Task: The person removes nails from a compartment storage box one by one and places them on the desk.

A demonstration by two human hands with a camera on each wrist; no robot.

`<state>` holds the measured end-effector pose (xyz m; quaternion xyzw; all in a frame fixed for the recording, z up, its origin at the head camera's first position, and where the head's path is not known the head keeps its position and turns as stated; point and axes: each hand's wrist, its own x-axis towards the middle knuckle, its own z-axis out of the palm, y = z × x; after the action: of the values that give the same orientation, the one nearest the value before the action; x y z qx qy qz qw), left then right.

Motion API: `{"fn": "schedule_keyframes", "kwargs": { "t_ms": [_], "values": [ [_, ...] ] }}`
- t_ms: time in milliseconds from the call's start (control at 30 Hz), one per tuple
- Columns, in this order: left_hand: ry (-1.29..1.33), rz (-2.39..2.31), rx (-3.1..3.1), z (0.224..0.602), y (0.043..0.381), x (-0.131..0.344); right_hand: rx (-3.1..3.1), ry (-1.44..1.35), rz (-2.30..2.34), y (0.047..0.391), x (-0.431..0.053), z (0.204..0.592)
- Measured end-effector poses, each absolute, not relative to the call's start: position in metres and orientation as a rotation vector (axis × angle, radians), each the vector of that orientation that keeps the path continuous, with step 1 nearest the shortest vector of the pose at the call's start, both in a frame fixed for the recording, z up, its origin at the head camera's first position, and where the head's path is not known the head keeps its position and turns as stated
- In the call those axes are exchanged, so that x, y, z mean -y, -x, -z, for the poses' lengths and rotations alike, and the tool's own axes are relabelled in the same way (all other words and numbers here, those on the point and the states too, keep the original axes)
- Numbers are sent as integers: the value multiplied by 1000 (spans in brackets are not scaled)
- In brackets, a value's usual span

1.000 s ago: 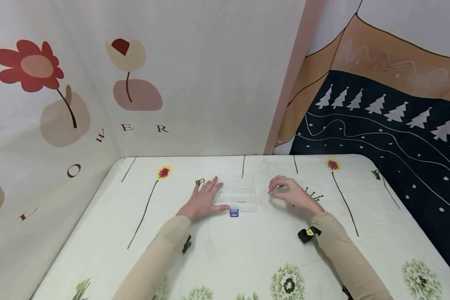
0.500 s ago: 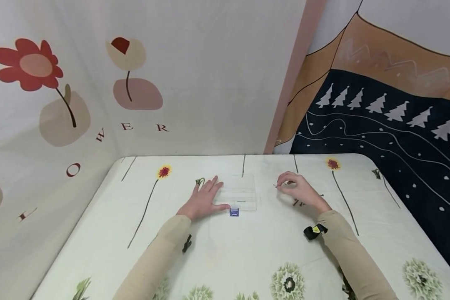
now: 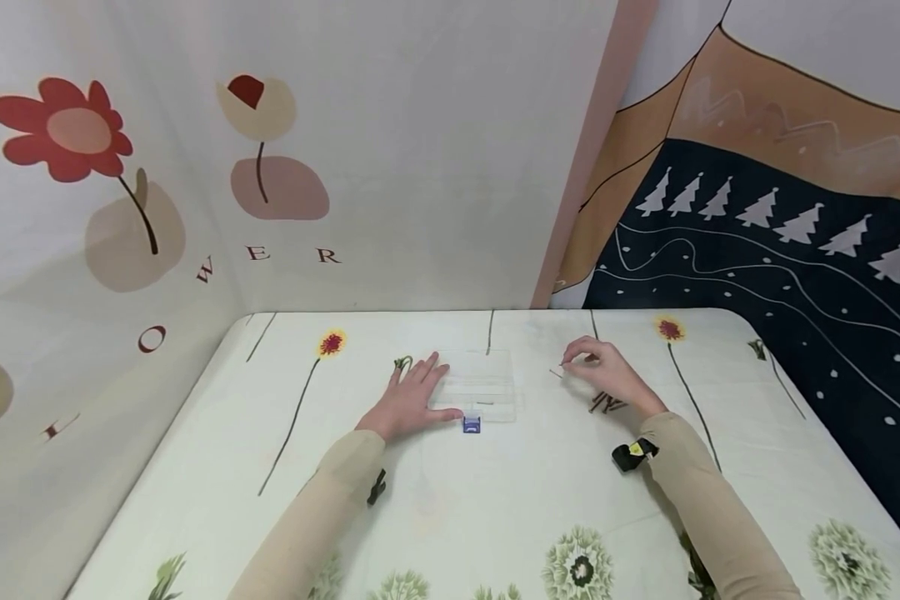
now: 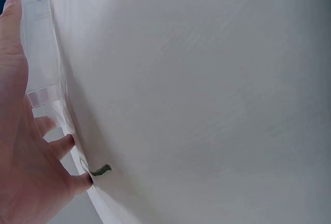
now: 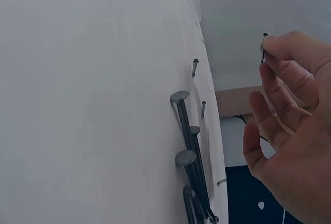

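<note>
My left hand (image 3: 403, 405) rests with spread fingers along the left side of a clear plastic compartment box (image 3: 504, 385) with a blue latch (image 3: 472, 425). The left wrist view shows the box wall (image 4: 40, 53) beside the thumb. A thin small item (image 3: 484, 403) lies inside the box. To its right, my right hand (image 3: 607, 372) is raised above the table, pinching a small nail (image 5: 263, 49) between thumb and forefinger. Below it lie several larger dark nails (image 5: 187, 125) in a loose bunch, with small nails (image 5: 194, 69) near them.
A flower-printed white cloth covers the table (image 3: 450, 517). Behind stands a pale printed curtain (image 3: 435, 167), with a dark tree-patterned cloth (image 3: 720, 250) at the right. Black wrist straps (image 3: 630, 456) sit on both sleeves.
My right hand has moved right and slightly back, away from the box, uncovering the bunch of larger nails. My left hand has stayed on the box.
</note>
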<state>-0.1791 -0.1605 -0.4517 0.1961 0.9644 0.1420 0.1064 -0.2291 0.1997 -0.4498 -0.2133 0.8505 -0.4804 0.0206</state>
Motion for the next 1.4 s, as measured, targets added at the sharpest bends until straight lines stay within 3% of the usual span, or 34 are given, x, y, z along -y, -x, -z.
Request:
{"fn": "schedule_keyframes", "kwargs": {
  "t_ms": [1400],
  "values": [
    [-591,-421,-2857,457,182,163,-2679,487,1259,245,-203,456]
  ]
}}
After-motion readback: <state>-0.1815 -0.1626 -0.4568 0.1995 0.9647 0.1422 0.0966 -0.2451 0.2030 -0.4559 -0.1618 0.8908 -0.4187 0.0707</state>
